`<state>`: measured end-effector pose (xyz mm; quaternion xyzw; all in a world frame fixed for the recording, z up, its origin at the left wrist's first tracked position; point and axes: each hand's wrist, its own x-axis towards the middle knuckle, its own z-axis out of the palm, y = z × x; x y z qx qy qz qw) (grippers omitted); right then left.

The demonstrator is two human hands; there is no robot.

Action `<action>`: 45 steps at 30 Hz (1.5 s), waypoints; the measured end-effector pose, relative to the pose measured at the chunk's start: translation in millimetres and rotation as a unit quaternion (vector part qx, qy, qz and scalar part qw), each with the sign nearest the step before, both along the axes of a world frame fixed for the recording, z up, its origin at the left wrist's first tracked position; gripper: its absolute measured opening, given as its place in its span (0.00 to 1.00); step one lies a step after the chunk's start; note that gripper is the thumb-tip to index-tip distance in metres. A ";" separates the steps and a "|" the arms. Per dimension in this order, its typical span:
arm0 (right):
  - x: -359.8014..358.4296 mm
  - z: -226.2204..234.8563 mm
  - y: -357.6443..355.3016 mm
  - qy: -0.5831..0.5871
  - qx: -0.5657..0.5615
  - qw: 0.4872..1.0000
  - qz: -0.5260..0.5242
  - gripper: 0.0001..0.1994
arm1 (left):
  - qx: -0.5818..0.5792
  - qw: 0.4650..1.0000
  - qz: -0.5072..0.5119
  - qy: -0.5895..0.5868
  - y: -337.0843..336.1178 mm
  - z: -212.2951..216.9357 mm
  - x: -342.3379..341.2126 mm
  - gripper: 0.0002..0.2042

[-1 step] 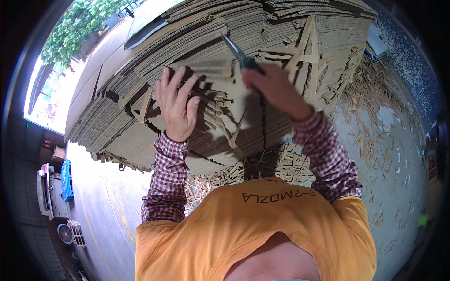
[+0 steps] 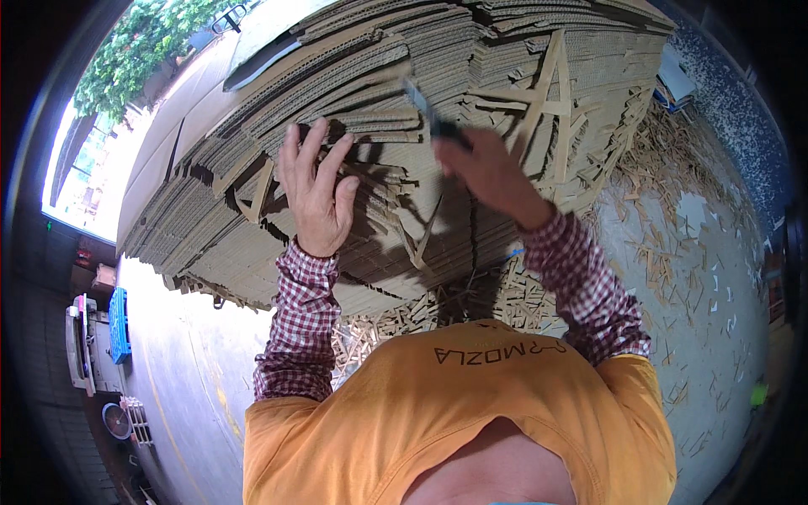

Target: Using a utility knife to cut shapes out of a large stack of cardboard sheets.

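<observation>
Our left hand (image 2: 316,198) lies flat with fingers spread on the cardboard stack (image 2: 404,126) filling the upper frame. Our right hand (image 2: 492,172), centre-right, has its fingers curled tight around a dark-handled knife (image 2: 433,114) against the stack

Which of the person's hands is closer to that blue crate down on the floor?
The left. The left hand is pressed flat on the cardboard stack, on the same side as the blue crate. The right hand, holding a dark-handled tool, is further right.
</observation>
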<state>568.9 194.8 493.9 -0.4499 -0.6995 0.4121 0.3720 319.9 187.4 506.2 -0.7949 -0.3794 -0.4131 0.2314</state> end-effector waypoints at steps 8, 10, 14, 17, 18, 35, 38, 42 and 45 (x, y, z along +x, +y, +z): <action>19.4 9.8 -42.5 0.047 -0.014 0.995 0.082 0.17 | -0.016 0.998 0.049 0.048 -0.2 5.0 -12.9 0.21; 18.9 33.4 -23.8 0.004 -0.005 1.000 0.002 0.17 | -0.012 0.998 0.046 0.046 -0.8 5.0 -12.6 0.20; 1.0 38.7 11.8 0.043 0.035 0.998 -0.001 0.17 | -0.010 0.999 0.034 0.032 2.6 4.0 -8.5 0.20; -13.6 12.3 14.0 0.089 0.062 0.994 -0.009 0.16 | -0.002 0.999 -0.018 -0.047 3.0 7.8 -5.0 0.21; -17.2 10.6 12.9 0.090 0.063 0.994 -0.007 0.16 | 0.018 0.999 0.018 -0.020 2.9 12.2 -4.2 0.22; 9.0 -16.4 -38.8 -0.003 -0.074 0.992 0.104 0.16 | 0.128 0.984 0.119 0.042 22.2 14.8 -21.8 0.27; 28.8 13.3 -40.6 0.083 0.002 0.997 0.007 0.16 | 0.137 0.982 0.122 0.032 29.5 7.8 -22.0 0.27; 18.4 53.4 -2.2 -0.067 -0.035 0.996 -0.045 0.16 | 0.122 0.988 0.093 0.017 30.3 10.3 -20.0 0.27; 1.3 53.8 10.0 0.037 0.024 0.999 -0.015 0.16 | 0.097 0.994 0.041 -0.016 24.7 15.0 -15.7 0.26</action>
